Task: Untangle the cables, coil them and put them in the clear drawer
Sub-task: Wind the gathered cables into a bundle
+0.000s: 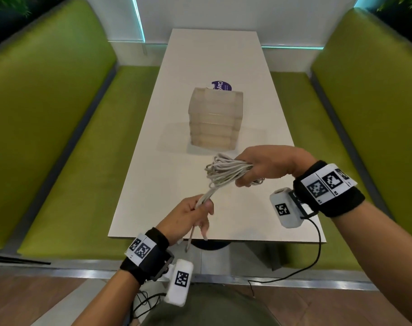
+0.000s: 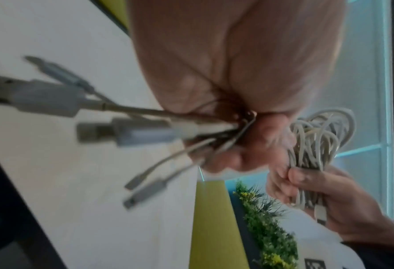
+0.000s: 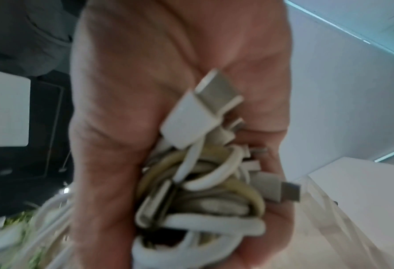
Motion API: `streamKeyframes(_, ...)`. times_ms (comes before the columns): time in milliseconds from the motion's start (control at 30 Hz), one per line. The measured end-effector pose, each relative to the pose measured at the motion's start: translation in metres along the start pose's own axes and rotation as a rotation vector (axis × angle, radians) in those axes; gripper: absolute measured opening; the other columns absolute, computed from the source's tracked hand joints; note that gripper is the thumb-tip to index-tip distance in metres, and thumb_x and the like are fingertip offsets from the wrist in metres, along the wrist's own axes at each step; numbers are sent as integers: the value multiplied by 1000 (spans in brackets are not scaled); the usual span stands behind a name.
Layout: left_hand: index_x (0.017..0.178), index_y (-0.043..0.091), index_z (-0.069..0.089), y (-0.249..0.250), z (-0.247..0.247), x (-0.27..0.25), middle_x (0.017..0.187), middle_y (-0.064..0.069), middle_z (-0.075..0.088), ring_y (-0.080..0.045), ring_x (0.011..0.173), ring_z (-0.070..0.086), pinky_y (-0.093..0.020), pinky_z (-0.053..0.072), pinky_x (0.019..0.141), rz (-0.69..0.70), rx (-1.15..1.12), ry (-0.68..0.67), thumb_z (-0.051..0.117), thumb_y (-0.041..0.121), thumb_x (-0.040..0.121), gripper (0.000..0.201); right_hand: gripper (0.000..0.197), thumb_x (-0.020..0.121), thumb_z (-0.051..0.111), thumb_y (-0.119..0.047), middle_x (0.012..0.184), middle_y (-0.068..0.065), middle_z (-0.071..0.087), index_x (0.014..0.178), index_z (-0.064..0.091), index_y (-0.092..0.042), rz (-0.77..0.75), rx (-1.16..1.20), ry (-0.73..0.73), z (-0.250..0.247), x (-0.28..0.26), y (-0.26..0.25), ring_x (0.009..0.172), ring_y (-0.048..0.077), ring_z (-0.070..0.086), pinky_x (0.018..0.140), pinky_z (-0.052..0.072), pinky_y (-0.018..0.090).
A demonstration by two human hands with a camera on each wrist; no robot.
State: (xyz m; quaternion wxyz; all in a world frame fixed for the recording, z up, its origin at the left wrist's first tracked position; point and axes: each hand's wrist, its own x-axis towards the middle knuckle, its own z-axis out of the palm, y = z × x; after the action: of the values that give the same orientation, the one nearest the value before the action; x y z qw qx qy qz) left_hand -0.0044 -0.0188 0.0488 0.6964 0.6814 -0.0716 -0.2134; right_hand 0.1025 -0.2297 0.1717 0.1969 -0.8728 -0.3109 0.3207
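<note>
Above the near half of the white table (image 1: 167,161), my right hand (image 1: 245,175) grips a coiled bundle of white cables (image 1: 223,170). In the right wrist view the cables (image 3: 205,191) fill the fist of my right hand (image 3: 214,163), with USB plugs poking out. Several strands run down and left to my left hand (image 1: 204,205), which pinches them near their ends. In the left wrist view the plugs (image 2: 104,129) fan out below my left hand (image 2: 244,131), and the coil (image 2: 318,145) shows beyond it. The clear drawer unit (image 1: 215,118), a stack of several shut drawers, stands mid-table beyond both hands.
Green padded benches (image 1: 59,137) flank the table on both sides. A purple sticker (image 1: 221,85) lies just behind the drawer unit. A black wire (image 1: 317,250) hangs from my right wrist camera past the table's near edge. A white wall closes the far end.
</note>
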Motion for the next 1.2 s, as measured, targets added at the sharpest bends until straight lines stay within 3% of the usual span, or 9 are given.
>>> streamKeyframes(67,80,12,55,2,1,3,52,10,32,-8,45,29,-18,31,48,38,-113,79,51,54,85,42,18,84,67,-22,62,-1,61,73,62,-8,5,37,41,1,-1,1,52,12,51,54,41,25)
streamKeyframes(167,78,12,57,8,-2,7,53,9,27,-7,47,19,-19,21,46,16,-254,107,45,75,76,64,20,85,67,-23,63,0,61,73,63,-7,24,99,114,8,0,3,53,13,51,53,40,22)
streamKeyframes(367,78,10,56,14,-2,11,53,5,31,-9,46,22,-22,21,47,22,-317,242,40,51,94,46,17,85,66,-19,60,-6,64,70,64,-12,43,368,255,34,7,4,53,8,54,57,42,22)
streamKeyframes(533,85,12,52,25,13,27,73,-1,47,-8,54,37,-23,30,52,65,-442,521,35,40,98,35,13,85,64,-22,76,3,67,85,65,-9,129,470,400,76,26,-6,64,16,59,60,43,26)
streamKeyframes(733,124,1,49,30,11,36,108,-15,59,-18,90,60,-25,53,77,20,-592,656,37,30,101,39,20,88,55,-34,91,6,65,97,56,-16,207,210,404,104,40,-22,79,26,59,63,43,32)
streamKeyframes(867,118,6,57,36,9,39,105,-11,64,-16,86,65,-28,54,77,-2,-734,687,40,37,100,40,23,90,52,-41,83,3,63,86,53,-18,146,263,362,104,41,-30,75,26,59,62,43,33)
streamKeyframes(1000,110,12,60,42,1,32,95,-11,68,-24,87,65,-34,51,76,0,-883,573,29,75,83,75,36,89,51,-55,74,-2,63,80,54,-20,119,321,302,102,39,-36,69,17,58,68,47,33)
streamKeyframes(1100,110,15,54,43,7,27,97,-9,66,-24,86,64,-35,54,71,39,-865,475,51,86,58,88,31,79,69,-50,64,-6,58,71,54,-25,95,368,256,97,39,-33,59,10,55,58,42,26)
streamKeyframes(1200,115,16,44,40,14,25,95,-3,66,-17,83,67,-33,56,67,97,-791,396,83,67,36,101,32,74,78,-40,61,1,56,61,55,-22,91,397,241,90,39,-28,53,12,50,54,37,25)
